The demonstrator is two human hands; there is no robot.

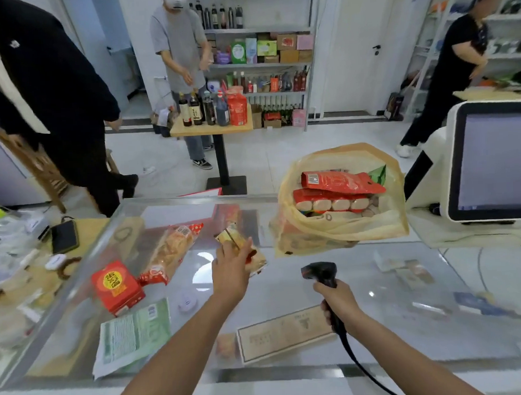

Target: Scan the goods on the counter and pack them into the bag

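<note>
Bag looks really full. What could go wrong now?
1. The bag is nearly full, with a red pack lying on top; adding the snack that the left hand holds might push it out.
2. The scanner in the right hand may miss the snack's barcode, which is not visible here.

Bright, even indoor light glares off the glass counter (pixel 282 286) (edges bow, background smears).

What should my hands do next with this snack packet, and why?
Probably bring the snack packet in the left hand in front of the scanner in the right hand: it is gripped, apart from the scanner, and not yet in the bag.
</note>
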